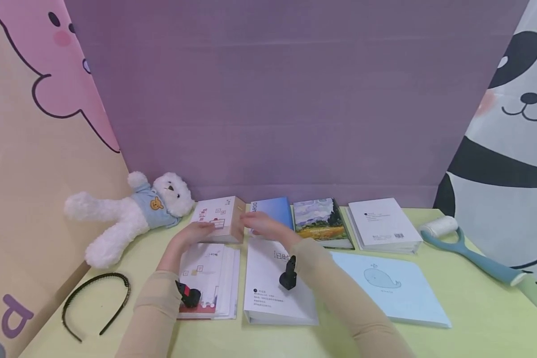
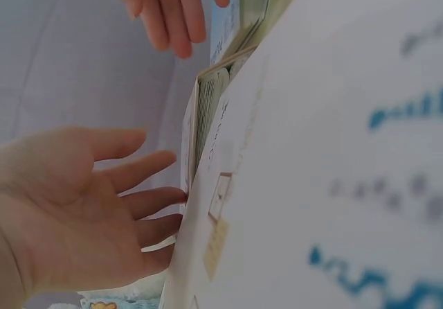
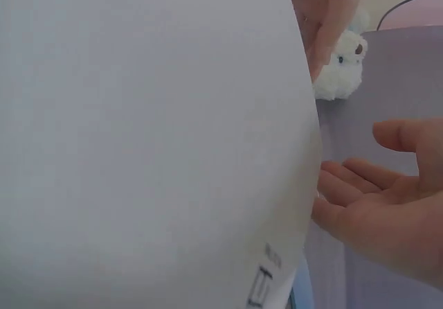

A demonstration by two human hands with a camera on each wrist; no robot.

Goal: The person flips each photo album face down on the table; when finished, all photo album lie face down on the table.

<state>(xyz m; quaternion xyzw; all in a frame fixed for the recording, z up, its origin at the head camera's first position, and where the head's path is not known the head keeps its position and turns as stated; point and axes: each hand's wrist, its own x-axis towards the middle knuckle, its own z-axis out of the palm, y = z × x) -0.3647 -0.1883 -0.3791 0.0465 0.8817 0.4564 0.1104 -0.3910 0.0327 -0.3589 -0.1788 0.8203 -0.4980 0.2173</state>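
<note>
While spread hands [image 1: 266, 226] are flanking the thick book [image 1: 216, 211], its likely heavy, stiff body is inviting 9-and-3-o'clock holds.

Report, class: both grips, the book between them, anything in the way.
Left grip open, at near-left corner of back-left book. Right grip open, by its right side; contact unclear. Book flat on table. Blue book close on its right.
</note>
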